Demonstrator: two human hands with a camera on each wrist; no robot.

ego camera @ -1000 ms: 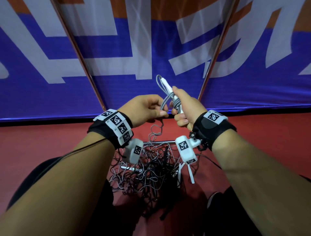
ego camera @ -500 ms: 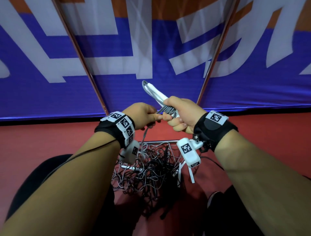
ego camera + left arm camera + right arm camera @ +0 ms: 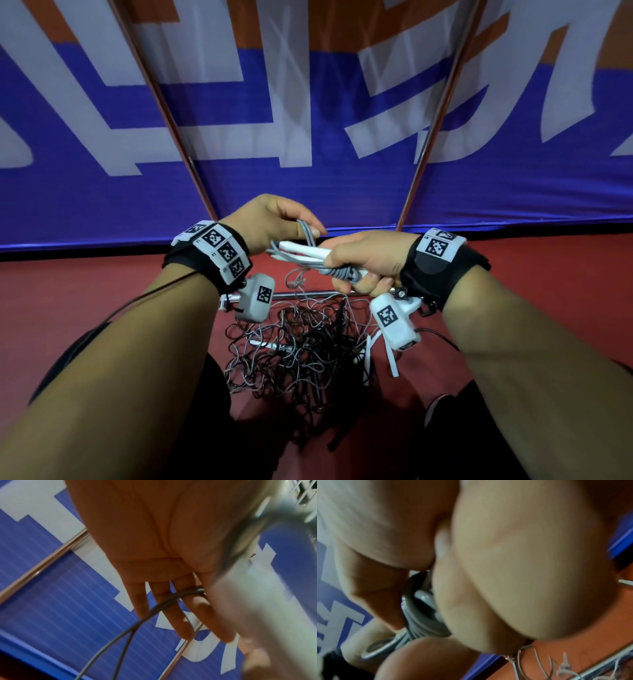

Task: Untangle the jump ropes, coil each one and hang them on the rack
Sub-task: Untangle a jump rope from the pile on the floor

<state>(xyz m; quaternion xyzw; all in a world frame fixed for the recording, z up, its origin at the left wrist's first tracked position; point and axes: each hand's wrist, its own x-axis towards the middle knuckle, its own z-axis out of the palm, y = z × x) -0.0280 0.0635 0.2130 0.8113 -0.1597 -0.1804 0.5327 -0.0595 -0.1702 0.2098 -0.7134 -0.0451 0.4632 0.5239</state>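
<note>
My right hand point(image 3: 352, 274) grips the two white handles point(image 3: 301, 248) of a grey jump rope point(image 3: 337, 272), whose cord is wound in tight turns round them. The handles point left, about level. My left hand point(image 3: 308, 231) is just above their tips and pinches a loop of the same grey cord between thumb and forefinger. In the left wrist view the cord point(image 3: 161, 605) crosses my fingers point(image 3: 180, 608), with a handle point(image 3: 265, 608) blurred alongside. The right wrist view shows the wound coil point(image 3: 423, 620) inside my fist point(image 3: 522, 574). A tangled pile of grey and black ropes point(image 3: 301, 353) lies on the floor below.
The rack's two slanted metal poles point(image 3: 171, 130) point(image 3: 438, 113) rise in front of a blue and white banner point(image 3: 308, 178). Its low crossbar point(image 3: 308, 294) runs just behind the pile. The floor point(image 3: 102, 284) is red; my dark-clad legs point(image 3: 212, 428) flank the pile.
Both hands have dropped lower. The handles swung from pointing up to lying level and pointing left. My left hand moved above them, still holding the cord.
</note>
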